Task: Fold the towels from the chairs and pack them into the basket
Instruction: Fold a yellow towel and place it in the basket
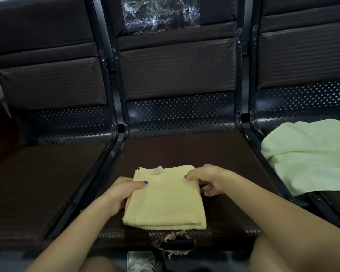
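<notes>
A folded yellow towel (165, 199) lies on the middle chair seat (185, 150), a small white label at its far edge. My left hand (122, 193) grips the towel's left edge, thumb on top and fingers underneath. My right hand (208, 179) grips the right far corner the same way. A light green towel (310, 154) lies unfolded on the right chair seat, partly out of frame. No basket is in view.
Three dark chairs stand in a row, joined by black metal frames (114, 134). The left seat (37, 183) holds nothing. The middle seat's front edge is torn (177, 242). Crinkled clear plastic (161, 12) covers the middle backrest. A white shoe (139, 262) shows below.
</notes>
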Tool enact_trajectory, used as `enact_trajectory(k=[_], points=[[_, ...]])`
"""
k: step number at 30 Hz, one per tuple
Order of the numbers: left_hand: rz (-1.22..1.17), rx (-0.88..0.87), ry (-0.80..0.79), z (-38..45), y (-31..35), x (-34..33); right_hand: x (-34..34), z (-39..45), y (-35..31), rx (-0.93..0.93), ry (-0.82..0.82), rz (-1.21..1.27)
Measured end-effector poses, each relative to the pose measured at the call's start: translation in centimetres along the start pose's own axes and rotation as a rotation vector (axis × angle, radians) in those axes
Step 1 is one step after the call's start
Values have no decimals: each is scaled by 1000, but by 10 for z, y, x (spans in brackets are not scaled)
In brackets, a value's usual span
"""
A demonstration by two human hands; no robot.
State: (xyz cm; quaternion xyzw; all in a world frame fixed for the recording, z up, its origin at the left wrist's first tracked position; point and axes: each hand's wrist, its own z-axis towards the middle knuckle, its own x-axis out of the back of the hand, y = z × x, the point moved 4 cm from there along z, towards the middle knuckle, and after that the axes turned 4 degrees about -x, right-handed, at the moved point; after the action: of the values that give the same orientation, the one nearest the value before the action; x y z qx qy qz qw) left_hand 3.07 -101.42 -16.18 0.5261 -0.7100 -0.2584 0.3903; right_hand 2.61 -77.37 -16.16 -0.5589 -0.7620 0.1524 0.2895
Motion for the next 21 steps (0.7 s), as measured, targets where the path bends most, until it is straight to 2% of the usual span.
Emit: enact_trajectory(k=[4, 6, 11, 14, 18, 21], points=[[-233, -19, 46, 1, 3, 2, -1, -1, 5, -118, -80, 41], [-304, -73, 10, 3, 8, 0, -1, -3, 4, -93, -107, 89], [-425, -286, -37, -10, 31, -2, 5, -13, -11, 157, -235, 371], [-491, -438, -52, -23, 49, -1, 31, -23, -23, 410, -250, 551], [-310, -559, -101, -42, 61, -17, 67, -54, -23, 794, -178, 349], [-124, -551, -184, -55, 54, -36, 82, -65, -2, 880, -183, -28]])
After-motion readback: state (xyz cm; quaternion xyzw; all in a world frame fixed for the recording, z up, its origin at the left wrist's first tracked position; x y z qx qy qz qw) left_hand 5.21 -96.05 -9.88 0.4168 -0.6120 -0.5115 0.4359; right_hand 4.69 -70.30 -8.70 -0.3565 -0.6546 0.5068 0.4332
